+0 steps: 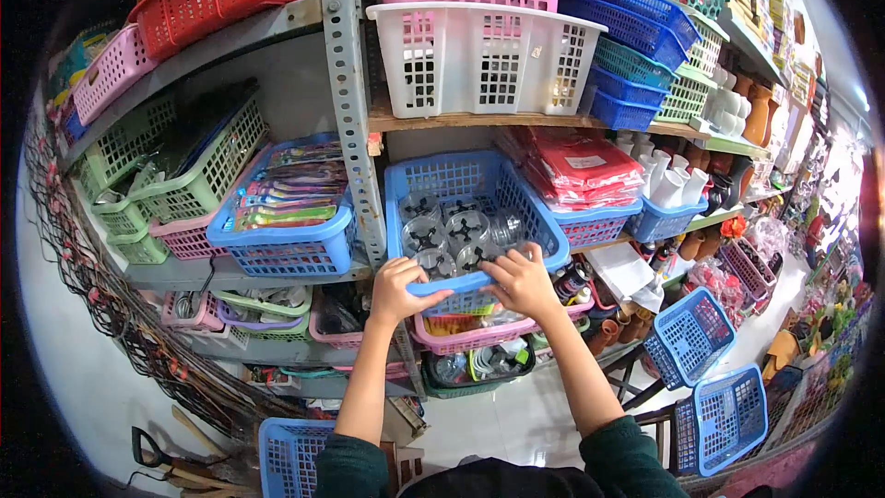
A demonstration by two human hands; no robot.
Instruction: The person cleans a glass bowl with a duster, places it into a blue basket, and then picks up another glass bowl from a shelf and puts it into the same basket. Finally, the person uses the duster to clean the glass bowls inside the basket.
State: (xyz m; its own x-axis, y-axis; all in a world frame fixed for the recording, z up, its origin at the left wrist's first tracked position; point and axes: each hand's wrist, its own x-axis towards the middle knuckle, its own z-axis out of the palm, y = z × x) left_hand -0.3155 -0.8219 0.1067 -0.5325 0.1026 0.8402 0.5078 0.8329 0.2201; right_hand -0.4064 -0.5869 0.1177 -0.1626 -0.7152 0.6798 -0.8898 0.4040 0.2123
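At the centre of the frame I see the blue basket (470, 212) sitting on a shelf, a perforated plastic tub with a solid rim, filled with clear round lids or cups (441, 235) showing dark cross-shaped patterns; its front edge tips down toward me and its long axis runs from lower centre up into the shelf, slightly toward the upper right; my left hand (398, 290) is clenched over the front rim at its left end, fingers curled over the edge; my right hand (522, 281) grasps the same rim at its right end, fingertips reaching inside; just below sits a pink basket (475, 337); to the left another blue basket of packaged items (286, 221); above, a white basket (484, 60) rests on a wooden board.
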